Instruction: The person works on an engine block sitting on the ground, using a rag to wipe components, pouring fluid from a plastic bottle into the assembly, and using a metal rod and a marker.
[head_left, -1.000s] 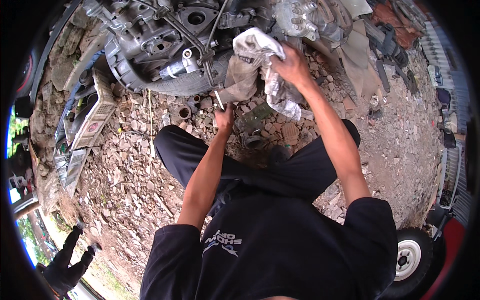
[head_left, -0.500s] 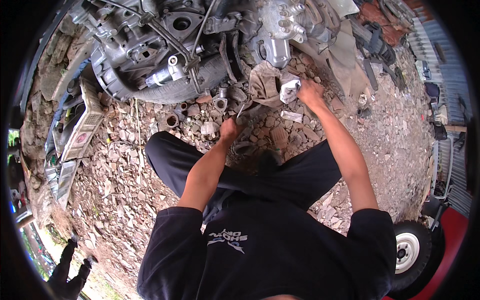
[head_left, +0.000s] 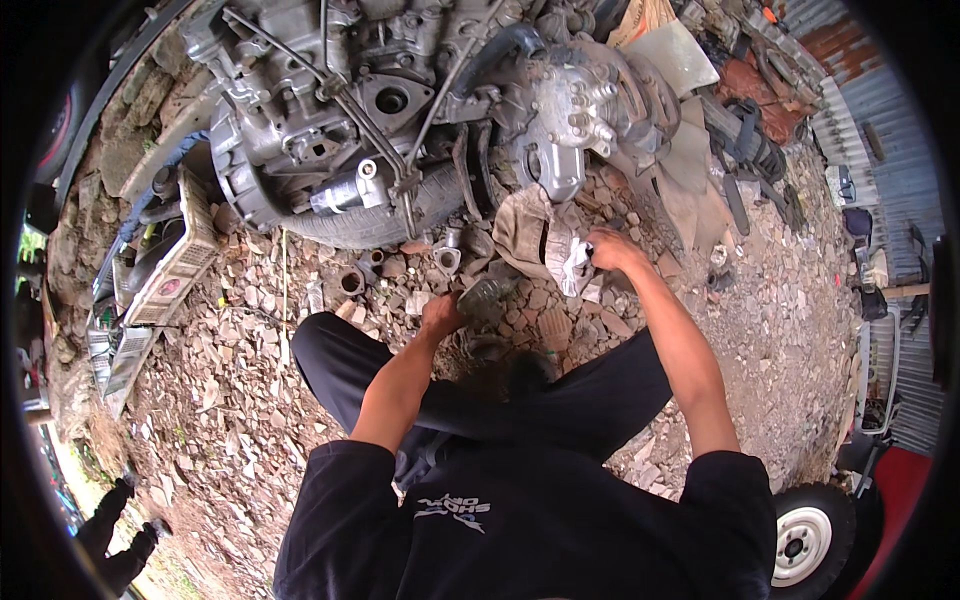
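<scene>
Currently: white rag (head_left: 576,268), lowered, grasped by right hand (head_left: 617,250), just right of upper centre.

Detail: rag, held aloft a second ago, now sits low against brown fabric (head_left: 522,235), bringing the handling down to the rubble (head_left: 255,375); left hand (head_left: 440,316), centre of frame, fingers curled beside a green-grey object (head_left: 487,300), grip on it impossible to tell, pale shaft seen earlier no longer visible; engine (head_left: 330,130), upper left; black shirt (head_left: 590,520), lower centre, white lettering, not transcribed; pale slatted panel (head_left: 185,262), left, small pinkish oval label, too small to read.
</scene>
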